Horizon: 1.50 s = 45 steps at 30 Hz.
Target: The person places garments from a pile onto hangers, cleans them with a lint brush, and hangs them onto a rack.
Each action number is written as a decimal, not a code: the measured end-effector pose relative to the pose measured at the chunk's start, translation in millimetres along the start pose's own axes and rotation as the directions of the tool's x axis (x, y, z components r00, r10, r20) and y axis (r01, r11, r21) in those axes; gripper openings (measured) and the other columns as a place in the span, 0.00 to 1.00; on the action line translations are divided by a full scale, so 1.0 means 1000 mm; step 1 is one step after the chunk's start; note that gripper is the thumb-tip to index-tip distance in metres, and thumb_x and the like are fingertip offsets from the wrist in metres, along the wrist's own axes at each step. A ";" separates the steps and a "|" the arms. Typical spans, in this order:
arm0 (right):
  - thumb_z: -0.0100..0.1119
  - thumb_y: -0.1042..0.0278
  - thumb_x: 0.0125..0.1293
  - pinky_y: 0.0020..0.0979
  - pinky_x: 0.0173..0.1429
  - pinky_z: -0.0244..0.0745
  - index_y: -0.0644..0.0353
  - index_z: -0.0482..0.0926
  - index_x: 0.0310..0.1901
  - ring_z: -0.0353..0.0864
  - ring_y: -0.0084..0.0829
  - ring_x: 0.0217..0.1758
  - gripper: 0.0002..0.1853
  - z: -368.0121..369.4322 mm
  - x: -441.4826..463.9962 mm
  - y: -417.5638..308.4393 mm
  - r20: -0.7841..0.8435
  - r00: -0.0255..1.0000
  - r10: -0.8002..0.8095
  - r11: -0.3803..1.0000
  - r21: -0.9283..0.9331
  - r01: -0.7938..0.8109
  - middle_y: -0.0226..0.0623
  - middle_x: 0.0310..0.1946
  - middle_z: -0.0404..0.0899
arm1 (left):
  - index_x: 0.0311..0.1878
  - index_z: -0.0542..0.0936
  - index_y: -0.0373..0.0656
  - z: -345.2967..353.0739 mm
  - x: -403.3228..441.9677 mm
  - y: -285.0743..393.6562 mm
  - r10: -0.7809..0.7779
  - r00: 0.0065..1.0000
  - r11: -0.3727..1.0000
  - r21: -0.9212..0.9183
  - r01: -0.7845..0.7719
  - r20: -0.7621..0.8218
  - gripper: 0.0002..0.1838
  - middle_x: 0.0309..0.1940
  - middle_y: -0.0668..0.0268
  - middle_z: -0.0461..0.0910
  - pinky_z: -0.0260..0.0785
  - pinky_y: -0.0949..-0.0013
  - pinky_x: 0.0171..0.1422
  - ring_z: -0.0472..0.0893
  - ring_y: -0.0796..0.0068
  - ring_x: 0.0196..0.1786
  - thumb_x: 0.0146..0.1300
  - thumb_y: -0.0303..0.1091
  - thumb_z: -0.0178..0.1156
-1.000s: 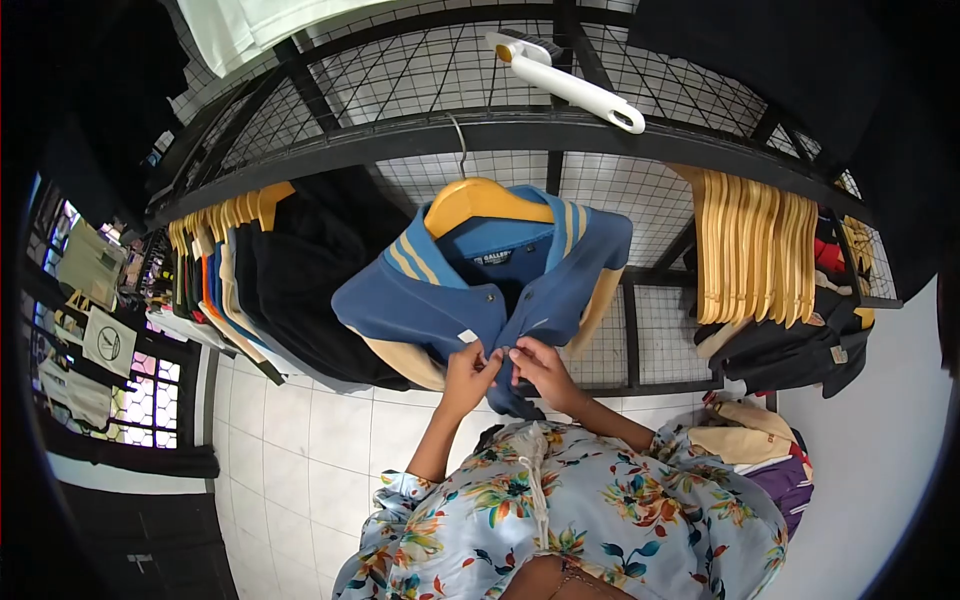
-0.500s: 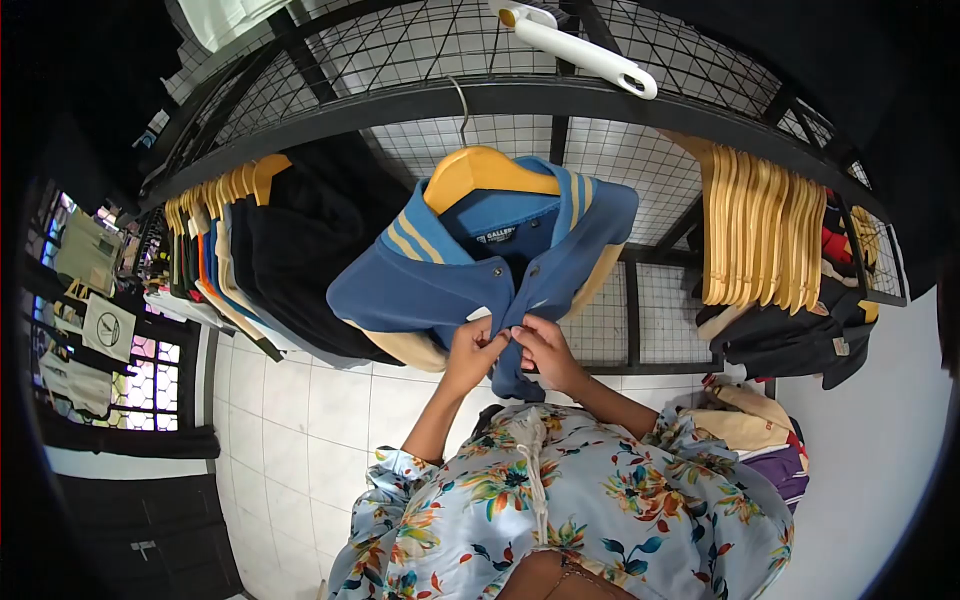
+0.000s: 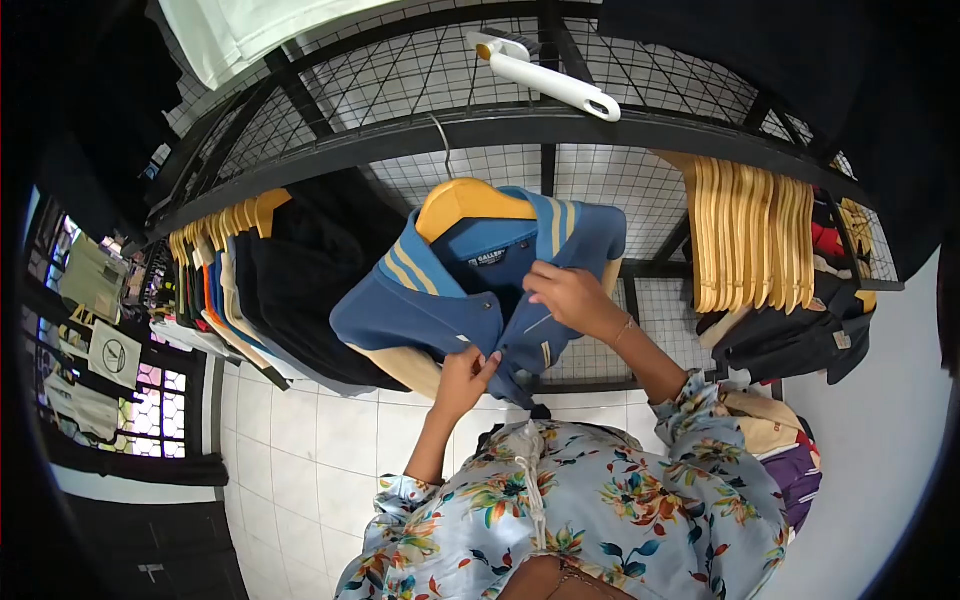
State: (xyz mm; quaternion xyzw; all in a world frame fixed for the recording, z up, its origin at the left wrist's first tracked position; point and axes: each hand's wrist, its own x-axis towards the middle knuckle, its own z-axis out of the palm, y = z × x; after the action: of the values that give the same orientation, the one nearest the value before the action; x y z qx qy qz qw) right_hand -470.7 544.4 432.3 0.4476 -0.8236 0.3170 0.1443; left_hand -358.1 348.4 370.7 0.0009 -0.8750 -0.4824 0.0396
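A blue jacket (image 3: 415, 305) with cream sleeves and a striped, lighter blue collar hangs on a wooden hanger (image 3: 475, 203) from the rack. Its front is partly open at the neck, where a dark label shows. Low on the front edge, my left hand (image 3: 465, 384) pinches the fabric, thumb against fingers. Higher up, just below the collar, my right hand (image 3: 575, 300) is closed on the opposite front edge. The fingertips of the right hand are partly hidden.
A white-handled brush (image 3: 555, 85) lies on the black mesh shelf (image 3: 370, 95) above. Dark and coloured garments (image 3: 300, 270) hang at left. Bare wooden hangers (image 3: 750, 235) hang at right, with folded clothes (image 3: 800, 340) behind and below them.
My right hand has moved up the jacket front towards the collar, away from my left hand. The left hand stays low on the front edge. The camera view has shifted slightly.
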 end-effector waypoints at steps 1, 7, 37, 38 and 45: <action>0.57 0.74 0.51 0.30 0.31 0.71 0.60 0.72 0.34 0.74 0.35 0.27 0.07 -0.003 0.002 0.001 0.055 0.998 -0.027 1.000 0.010 0.026 0.34 0.30 0.69 | 0.19 0.69 0.38 -0.009 0.000 0.002 0.040 0.999 0.990 0.135 -0.041 0.011 0.15 0.10 0.63 0.66 0.56 0.71 0.19 0.65 0.72 0.13 0.55 0.35 0.59; 0.57 0.74 0.51 0.29 0.29 0.71 0.59 0.74 0.34 0.75 0.32 0.26 0.07 0.004 -0.008 0.002 0.024 0.992 -0.126 0.992 0.004 0.126 0.33 0.30 0.69 | 0.28 0.74 0.42 -0.055 0.024 0.066 0.407 0.904 0.823 0.482 -0.300 -0.132 0.06 0.25 0.64 0.75 0.65 0.67 0.26 0.74 0.63 0.22 0.52 0.33 0.59; 0.59 0.72 0.53 0.30 0.27 0.68 0.65 0.73 0.34 0.73 0.37 0.23 0.09 0.035 0.012 -0.027 -0.264 0.941 0.212 0.948 0.290 -0.132 0.38 0.28 0.71 | 0.30 0.75 0.36 -0.048 0.078 0.074 0.531 0.845 0.803 0.280 -0.526 0.065 0.05 0.26 0.59 0.73 0.65 0.65 0.30 0.74 0.61 0.27 0.52 0.27 0.58; 0.59 0.72 0.53 0.30 0.26 0.67 0.65 0.73 0.34 0.73 0.36 0.21 0.09 0.036 0.015 -0.029 -0.309 0.937 0.161 0.959 0.273 -0.075 0.38 0.27 0.71 | 0.30 0.75 0.36 -0.049 0.077 0.074 0.529 0.847 0.805 0.284 -0.521 0.056 0.05 0.26 0.59 0.73 0.65 0.65 0.30 0.74 0.61 0.27 0.52 0.27 0.58; 0.59 0.72 0.54 0.29 0.23 0.64 0.65 0.73 0.33 0.71 0.33 0.17 0.08 0.032 0.017 -0.026 -0.127 0.967 0.222 0.942 0.286 -0.178 0.39 0.23 0.70 | 0.37 0.72 0.39 -0.058 0.061 0.104 0.379 0.818 0.840 -0.211 -0.501 -0.433 0.12 0.43 0.57 0.73 0.68 0.69 0.39 0.76 0.67 0.38 0.49 0.28 0.63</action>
State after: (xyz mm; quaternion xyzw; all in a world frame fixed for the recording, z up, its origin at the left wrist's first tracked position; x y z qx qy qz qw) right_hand -457.3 502.8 427.0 0.3505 -0.7996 0.4744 0.1129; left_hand -410.7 352.9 493.8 -0.1182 -0.7381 -0.5838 0.3170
